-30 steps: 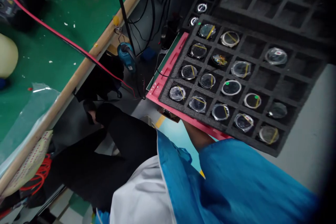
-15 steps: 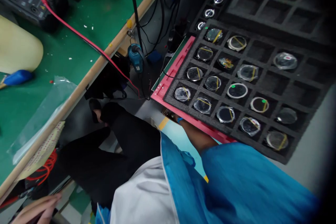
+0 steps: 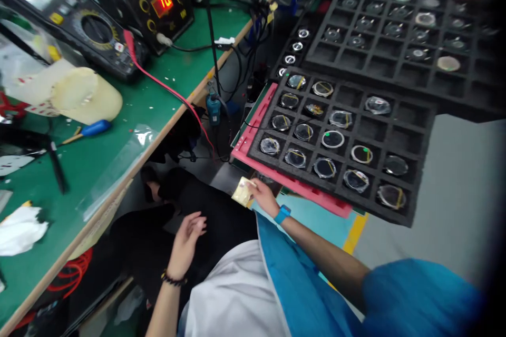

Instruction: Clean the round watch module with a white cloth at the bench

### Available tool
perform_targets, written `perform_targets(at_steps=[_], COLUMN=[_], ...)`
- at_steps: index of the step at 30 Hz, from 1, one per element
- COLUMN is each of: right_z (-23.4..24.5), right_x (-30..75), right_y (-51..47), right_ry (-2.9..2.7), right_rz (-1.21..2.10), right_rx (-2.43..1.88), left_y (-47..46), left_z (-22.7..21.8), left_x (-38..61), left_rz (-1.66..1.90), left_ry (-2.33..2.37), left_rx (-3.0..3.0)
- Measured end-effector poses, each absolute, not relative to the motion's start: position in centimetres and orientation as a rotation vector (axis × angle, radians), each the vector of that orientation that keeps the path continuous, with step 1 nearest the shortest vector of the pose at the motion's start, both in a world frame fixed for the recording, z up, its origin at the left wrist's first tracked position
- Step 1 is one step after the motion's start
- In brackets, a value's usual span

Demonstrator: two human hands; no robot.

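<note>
My right hand (image 3: 265,197), with a blue band on its wrist, pinches a small, flat, pale-yellow packet (image 3: 242,192) by its right edge. It is in front of the near left corner of a black foam tray (image 3: 353,96), above my lap. Its exact kind cannot be made out. My left hand (image 3: 188,234), wearing a dark bead bracelet, hovers over my black trousers (image 3: 215,205). Its fingers are loosely curled and nothing shows in them. The tray's compartments hold several round, glassy discs (image 3: 324,167), some in clear film with yellow strips. A red-pink tray (image 3: 292,183) lies beneath the foam.
A green workbench (image 3: 118,152) runs along the left, bearing a multimeter (image 3: 97,26), a station with a lit red display (image 3: 163,2), a cream cup (image 3: 100,97) and a blue-handled tool (image 3: 96,128). A red lead (image 3: 176,93) droops off its edge. More foam trays (image 3: 356,71) lie behind.
My right hand has come out from beside the tray's near edge with the packet. My left hand has moved up and right over my lap. The view has shifted, showing more of the bench.
</note>
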State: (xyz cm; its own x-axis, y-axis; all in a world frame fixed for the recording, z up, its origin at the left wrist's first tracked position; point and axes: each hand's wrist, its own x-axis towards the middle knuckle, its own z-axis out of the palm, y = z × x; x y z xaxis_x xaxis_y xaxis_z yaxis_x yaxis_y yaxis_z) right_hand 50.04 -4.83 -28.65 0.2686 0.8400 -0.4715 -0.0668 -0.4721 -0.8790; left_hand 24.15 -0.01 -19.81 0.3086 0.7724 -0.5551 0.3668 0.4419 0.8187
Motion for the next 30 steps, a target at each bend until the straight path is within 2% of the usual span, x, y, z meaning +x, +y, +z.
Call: perform_targets(at_steps=[4, 10, 21, 30], right_z=[-26.3, -22.8, -23.5, -22.2], right_x=[43.7, 38.3, 34.5, 34.8], right_y=[-2.5, -0.2, -0.1, 0.0], right_ry=[-0.969, -1.404, -1.576, -1.613], right_rz=[1.561, 1.681, 2.011, 2.041], right_rx=[-1.47, -1.349, -1.306, -1.229], left_y=[0.9, 0.8, -3.2, -2.7], left_z=[-21.2, -21.2, -23.5, -23.6], left_x=[25.3, 19.2, 17.8, 18.8], left_rz=[0.44, 0.571, 0.823, 0.837], left_ry=[1.232, 1.362, 1.431, 1.197], left_rx=[1.233, 1.259, 0.99, 0.733])
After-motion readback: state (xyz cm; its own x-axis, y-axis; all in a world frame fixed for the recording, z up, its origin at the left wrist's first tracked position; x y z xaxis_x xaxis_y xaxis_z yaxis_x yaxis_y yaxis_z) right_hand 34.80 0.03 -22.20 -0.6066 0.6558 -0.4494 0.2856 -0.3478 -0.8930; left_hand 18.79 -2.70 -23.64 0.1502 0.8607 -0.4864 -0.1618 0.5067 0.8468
